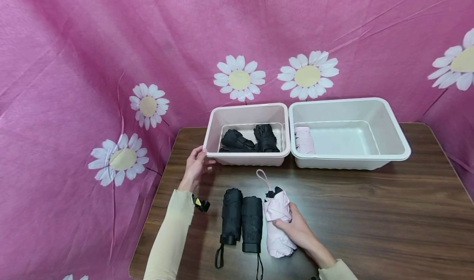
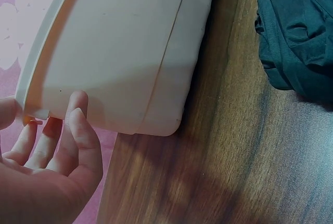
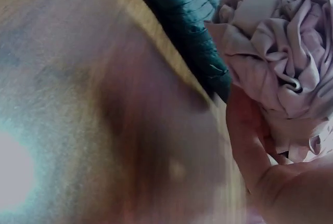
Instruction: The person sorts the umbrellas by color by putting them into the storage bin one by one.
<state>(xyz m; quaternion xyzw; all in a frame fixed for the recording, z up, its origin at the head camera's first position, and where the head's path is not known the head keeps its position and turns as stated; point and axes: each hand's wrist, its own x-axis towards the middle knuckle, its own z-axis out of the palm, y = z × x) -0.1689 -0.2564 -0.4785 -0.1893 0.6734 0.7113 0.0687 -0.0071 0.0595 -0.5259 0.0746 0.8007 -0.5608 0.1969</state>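
Observation:
My right hand [image 1: 298, 230] grips a pale pink folded umbrella [image 1: 277, 210]. Its wrist loop points toward the bins, and in the right wrist view its gathered fabric end [image 3: 281, 52] faces the camera. At the front left corner of the smaller bin [image 1: 246, 154], my left hand [image 1: 194, 169] holds the rim, thumb at the edge and bent fingers below, as the left wrist view shows. Two black folded umbrellas lie side by side between the hands, one on the left [image 1: 232, 212] and one [image 1: 252, 222] next to the pink one.
Black folded umbrellas [image 1: 266, 138] lie inside the smaller bin. A larger whitish bin [image 1: 348, 161] stands to its right, with a pink folded umbrella [image 1: 304, 140] at its left end. Both bins stand at the back of the wooden table [image 1: 370, 214], before a pink flowered cloth [image 1: 177, 45].

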